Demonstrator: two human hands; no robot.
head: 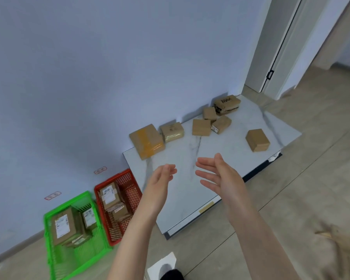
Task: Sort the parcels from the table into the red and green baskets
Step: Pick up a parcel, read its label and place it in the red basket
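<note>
Several brown cardboard parcels lie on the white marble table (190, 188). A large taped parcel (147, 141) sits at the table's left end, with a smaller one (172, 131) beside it. Further back lies a cluster of small parcels (210, 122), and a lone box (257, 140) rests at the right. My left hand (162, 178) and my right hand (218, 174) hover above the near part of the table, fingers straight, palms facing each other, holding nothing. The red basket (129, 186) and the green basket (55, 249) stand on the floor at left, each holding labelled parcels.
A pale wall runs behind the table and baskets, with two small red labels (100, 170) stuck on it above the baskets. A door frame (271, 73) stands at the back right. Tiled floor (291, 199) spreads to the right.
</note>
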